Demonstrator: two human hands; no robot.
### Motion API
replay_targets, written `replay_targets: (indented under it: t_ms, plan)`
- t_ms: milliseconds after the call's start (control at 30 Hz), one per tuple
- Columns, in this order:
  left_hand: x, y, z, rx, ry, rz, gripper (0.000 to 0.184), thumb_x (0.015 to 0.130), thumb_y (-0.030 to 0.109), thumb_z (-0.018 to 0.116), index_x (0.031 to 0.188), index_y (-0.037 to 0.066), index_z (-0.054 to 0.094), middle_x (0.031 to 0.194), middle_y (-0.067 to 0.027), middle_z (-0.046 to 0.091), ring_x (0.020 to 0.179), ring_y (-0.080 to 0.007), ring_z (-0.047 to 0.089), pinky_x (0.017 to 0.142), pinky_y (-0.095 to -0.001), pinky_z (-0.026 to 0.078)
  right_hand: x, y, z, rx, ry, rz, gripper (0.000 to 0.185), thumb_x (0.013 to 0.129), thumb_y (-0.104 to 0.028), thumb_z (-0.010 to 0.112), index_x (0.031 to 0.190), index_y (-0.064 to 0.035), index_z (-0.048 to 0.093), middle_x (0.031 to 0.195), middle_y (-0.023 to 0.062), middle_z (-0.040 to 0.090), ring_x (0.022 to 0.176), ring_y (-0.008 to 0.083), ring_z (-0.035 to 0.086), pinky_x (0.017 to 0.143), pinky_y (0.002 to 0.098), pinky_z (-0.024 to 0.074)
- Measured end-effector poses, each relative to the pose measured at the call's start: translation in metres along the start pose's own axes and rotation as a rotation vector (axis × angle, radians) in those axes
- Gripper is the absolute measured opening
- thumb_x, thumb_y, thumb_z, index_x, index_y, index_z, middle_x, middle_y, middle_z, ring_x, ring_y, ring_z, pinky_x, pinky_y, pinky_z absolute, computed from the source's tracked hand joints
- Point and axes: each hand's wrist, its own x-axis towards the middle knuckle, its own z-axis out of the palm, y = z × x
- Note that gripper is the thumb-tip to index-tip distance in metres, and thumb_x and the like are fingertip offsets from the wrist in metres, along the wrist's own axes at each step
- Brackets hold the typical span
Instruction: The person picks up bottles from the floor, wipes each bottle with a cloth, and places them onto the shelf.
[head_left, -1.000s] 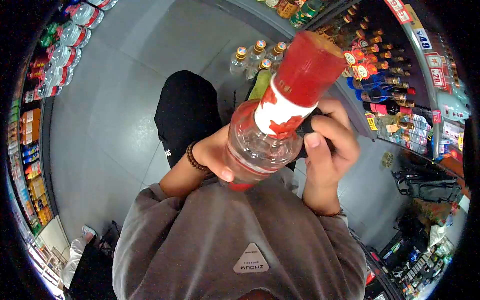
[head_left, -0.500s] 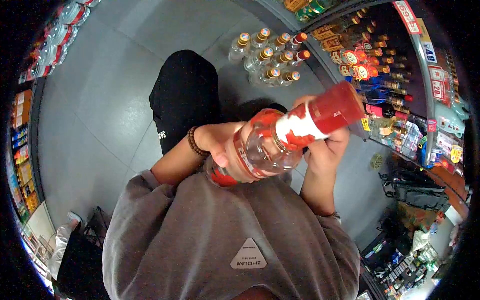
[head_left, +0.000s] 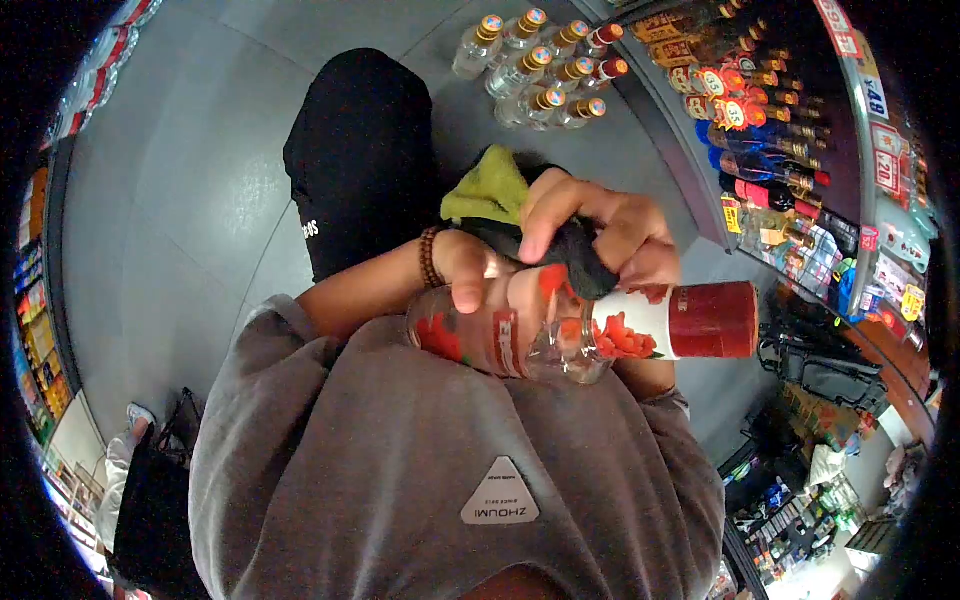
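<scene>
A clear glass bottle [head_left: 485,335] with red flowers and a red cap lies nearly level before my chest, its cap pointing right. My left hand [head_left: 468,272], a beaded bracelet at its wrist, is wrapped round the bottle's body with the thumb on top. In my right hand [head_left: 610,220] is a bunched cloth [head_left: 490,190], yellow-green on one side and dark grey on the other. The dark part touches the bottle near its shoulder. The cloth and bottle hide some of my right fingers.
Several clear bottles [head_left: 520,75] stand grouped on the grey floor [head_left: 180,200] ahead. A shelf of bottles [head_left: 760,130] with price tags rises at the right. Packed water bottles [head_left: 95,75] are at the far left. A person's shoe [head_left: 140,415] shows at the lower left.
The bottle has turned from slanting up right to nearly level. My right hand has left the bottle's neck area underneath and now shows above it with the cloth, which was not visible before.
</scene>
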Motion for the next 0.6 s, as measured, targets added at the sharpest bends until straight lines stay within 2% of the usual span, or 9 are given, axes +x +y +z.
replay_targets:
  t_ms: [100, 167, 233, 300, 367, 400, 467, 567, 600]
  plan:
    - [0.011, -0.006, 0.0, -0.051, 0.012, 0.014, 0.085, 0.061, 0.022, 0.08, 0.127, -0.01, 0.038, 0.122, -0.0179, 0.053, 0.112, -0.0226, 0.052, 0.096, -0.0346, 0.039, 0.009, 0.017, -0.003, 0.172, -0.134, -0.065, 0.026, 0.077, -0.024, 0.047, 0.073, -0.0082, 0.068, 0.102, 0.0273, 0.058, 0.089, 0.0303, 0.045, 0.078, 0.0396, 0.035]
    - [0.015, -0.007, 0.004, -0.06, 0.016, 0.017, 0.085, 0.061, 0.023, 0.08, 0.127, -0.01, 0.038, 0.122, -0.0177, 0.053, 0.112, -0.0227, 0.052, 0.096, -0.0347, 0.039, 0.019, 0.018, -0.005, 0.117, -0.431, -0.084, 0.029, 0.078, -0.024, 0.045, 0.073, -0.006, 0.068, 0.101, 0.0266, 0.059, 0.087, 0.0288, 0.047, 0.078, 0.0382, 0.035]
    - [0.016, -0.004, 0.011, -0.057, 0.03, 0.01, 0.086, 0.061, 0.024, 0.08, 0.127, -0.01, 0.038, 0.123, -0.0175, 0.053, 0.112, -0.0227, 0.052, 0.097, -0.0347, 0.039, 0.026, 0.023, -0.013, 0.04, -0.66, -0.26, 0.03, 0.077, -0.023, 0.045, 0.072, -0.0031, 0.067, 0.096, 0.0248, 0.061, 0.084, 0.0283, 0.05, 0.077, 0.037, 0.0366]
    - [0.014, 0.001, 0.016, -0.04, 0.044, -0.004, 0.086, 0.061, 0.026, 0.081, 0.127, -0.009, 0.038, 0.123, -0.0173, 0.053, 0.112, -0.0228, 0.052, 0.097, -0.0348, 0.039, 0.024, 0.017, -0.015, -0.005, -0.617, -0.114, 0.03, 0.078, -0.023, 0.046, 0.072, -0.0006, 0.066, 0.093, 0.0243, 0.062, 0.081, 0.0284, 0.052, 0.076, 0.0366, 0.0384]
    - [0.013, 0.006, 0.022, -0.029, 0.061, -0.023, 0.087, 0.06, 0.027, 0.081, 0.127, -0.009, 0.038, 0.123, -0.0171, 0.053, 0.112, -0.0228, 0.052, 0.097, -0.0349, 0.039, 0.005, 0.015, -0.008, -0.025, -0.389, 0.038, 0.031, 0.078, -0.023, 0.046, 0.074, 0.0025, 0.064, 0.091, 0.0243, 0.061, 0.08, 0.0281, 0.053, 0.076, 0.036, 0.0405]
    - [0.011, 0.01, 0.026, -0.019, 0.074, -0.03, 0.087, 0.06, 0.027, 0.081, 0.127, -0.009, 0.038, 0.123, -0.017, 0.053, 0.112, -0.0229, 0.052, 0.097, -0.0349, 0.039, -0.001, 0.011, -0.003, -0.068, -0.175, 0.12, 0.031, 0.079, -0.023, 0.047, 0.074, 0.0041, 0.063, 0.089, 0.0242, 0.06, 0.08, 0.0279, 0.054, 0.075, 0.0357, 0.0415]
    - [0.008, 0.018, 0.033, 0.016, 0.105, -0.047, 0.088, 0.06, 0.028, 0.081, 0.127, -0.009, 0.039, 0.123, -0.0168, 0.053, 0.112, -0.0229, 0.051, 0.097, -0.035, 0.038, 0.002, 0.004, 0.0, -0.238, 0.438, 0.329, 0.033, 0.078, -0.024, 0.051, 0.092, 0.0044, 0.057, 0.09, 0.0198, 0.058, 0.08, 0.0241, 0.052, 0.073, 0.031, 0.0417]
    - [0.0, 0.032, 0.047, 0.085, 0.135, -0.062, 0.089, 0.06, 0.029, 0.081, 0.128, -0.009, 0.039, 0.123, -0.0166, 0.053, 0.112, -0.023, 0.051, 0.097, -0.0351, 0.038, -0.002, 0.008, -0.002, 0.103, 0.599, 0.322, 0.038, 0.08, -0.022, 0.052, 0.109, 0.0001, 0.047, 0.075, 0.01, 0.048, 0.067, 0.015, 0.043, 0.06, 0.0284, 0.0358]
    - [-0.001, 0.035, 0.049, 0.209, 0.162, -0.01, 0.088, 0.06, 0.029, 0.082, 0.127, -0.008, 0.039, 0.122, -0.0159, 0.053, 0.111, -0.0222, 0.052, 0.097, -0.0343, 0.038, -0.006, 0.006, -0.005, 0.063, 0.604, 0.312, 0.037, 0.08, -0.022, 0.052, 0.109, -0.0007, 0.046, 0.073, 0.0085, 0.045, 0.064, 0.0136, 0.041, 0.057, 0.0273, 0.0342]
